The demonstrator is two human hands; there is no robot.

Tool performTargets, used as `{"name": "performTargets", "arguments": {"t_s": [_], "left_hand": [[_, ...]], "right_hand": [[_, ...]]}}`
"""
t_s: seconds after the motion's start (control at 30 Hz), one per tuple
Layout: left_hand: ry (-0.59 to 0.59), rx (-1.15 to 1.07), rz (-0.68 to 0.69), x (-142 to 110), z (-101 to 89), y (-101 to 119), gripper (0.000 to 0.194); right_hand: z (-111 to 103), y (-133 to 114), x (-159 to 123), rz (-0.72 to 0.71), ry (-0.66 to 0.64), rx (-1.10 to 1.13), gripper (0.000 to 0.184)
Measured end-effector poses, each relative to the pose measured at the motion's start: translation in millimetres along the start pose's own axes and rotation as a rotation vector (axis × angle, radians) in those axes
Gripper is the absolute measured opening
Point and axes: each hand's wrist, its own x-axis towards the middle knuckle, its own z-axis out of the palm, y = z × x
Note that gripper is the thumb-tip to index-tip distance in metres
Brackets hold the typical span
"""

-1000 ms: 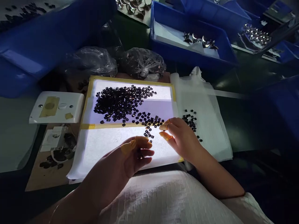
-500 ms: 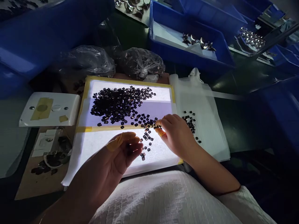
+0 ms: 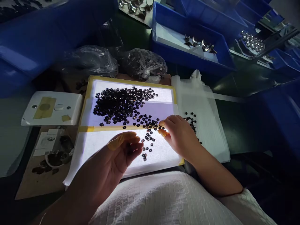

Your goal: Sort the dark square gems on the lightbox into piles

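A lit panel [image 3: 112,156] framed with yellow tape carries a dense heap of small black square pieces [image 3: 117,104]. More of these pieces trail from the heap toward the front. My left hand [image 3: 122,153], with yellow covers on thumb and finger, hovers over the panel's front part. Its fingertips are curled together in a pinch, and whatever they hold is hidden. At the end of the trail, my right hand [image 3: 179,134] rests near the panel's right edge. Its covered thumb and forefinger are parted around a few pieces lying on the panel.
White sheets [image 3: 211,125] at the right carry another scatter of black pieces. Clear plastic bags [image 3: 145,64] lie behind the panel. A white switch plate [image 3: 51,107] is at the left. Behind stands a blue bin [image 3: 187,56] with shiny metal parts [image 3: 203,45].
The view has shifted slightly. My right hand has edged a little to the right, its thumb and forefinger still parted by the pieces. My left hand keeps almost the same pose.
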Motion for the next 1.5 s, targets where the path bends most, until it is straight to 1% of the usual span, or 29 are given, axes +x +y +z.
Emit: {"name": "performTargets", "arguments": {"t_s": [0.1, 0.47, 0.53, 0.6, 0.7, 0.73, 0.8, 0.87, 0.9, 0.97, 1.03, 1.07, 1.17, 1.27, 1.37, 1.43, 1.5], "left_hand": [[-0.01, -0.004, 0.007, -1, -1.8, 0, 0.015], [-0.019, -0.016, -0.01, -3, 1.1, -3, 0.017], [-0.015, -0.024, -0.025, -4, 0.4, -3, 0.016], [-0.01, -0.033, -0.04, -5, -0.1, -4, 0.018], [-0.012, -0.043, -0.064, -4, 1.5, -5, 0.02], [-0.027, -0.046, -0.074, -4, 2.6, -5, 0.022], [-0.074, -0.045, -0.1, -3, 4.4, -5, 0.023], [-0.095, -0.045, -0.124, -4, 4.7, -5, 0.023], [-0.088, -0.048, -0.135, -4, 4.1, -5, 0.022], [-0.052, -0.067, -0.145, -5, 1.5, -5, 0.022], [-0.011, -0.088, -0.131, -5, -1.7, -3, 0.023], [0.005, -0.095, -0.113, -5, -3.1, -2, 0.022], [0.027, -0.111, -0.045, -5, -5.9, 1, 0.018], [0.03, -0.12, -0.014, -5, -7.2, 3, 0.016], [0.033, -0.121, -0.015, -4, -8.2, 2, 0.017], [0.033, -0.118, -0.006, -4, -9.0, 2, 0.017], [0.025, -0.113, 0.005, -4, -9.9, 2, 0.017]], "right_hand": [[-1, -1, 1, -0.002, -0.029, -0.025, 0.009], [1, 0, 10, -0.035, -0.053, -0.068, 0.015], [0, 1, 12, -0.04, -0.033, -0.059, 0.015], [-3, -2, 12, -0.045, 0.013, 0.002, 0.014], [-11, -16, 11, -0.062, 0.063, 0.199, 0.012], [-13, -22, 11, -0.085, 0.05, 0.269, 0.01], [-18, -33, 12, -0.151, -0.028, 0.363, 0.007], [-20, -37, 16, -0.192, -0.107, 0.399, 0.008], [-20, -35, 19, -0.184, -0.11, 0.397, 0.01], [-18, -27, 27, -0.127, -0.059, 0.35, 0.015], [-14, -18, 34, -0.069, -0.006, 0.252, 0.021], [-11, -14, 37, -0.051, -0.001, 0.193, 0.021], [-5, -14, 41, -0.025, -0.039, 0.038, 0.016], [-1, -24, 43, -0.014, -0.083, -0.061, 0.014], [-1, -32, 46, -0.003, -0.111, -0.093, 0.011], [-1, -33, 49, -0.001, -0.124, -0.1, 0.009], [-1, -32, 51, -0.005, -0.134, -0.102, 0.011]]}}
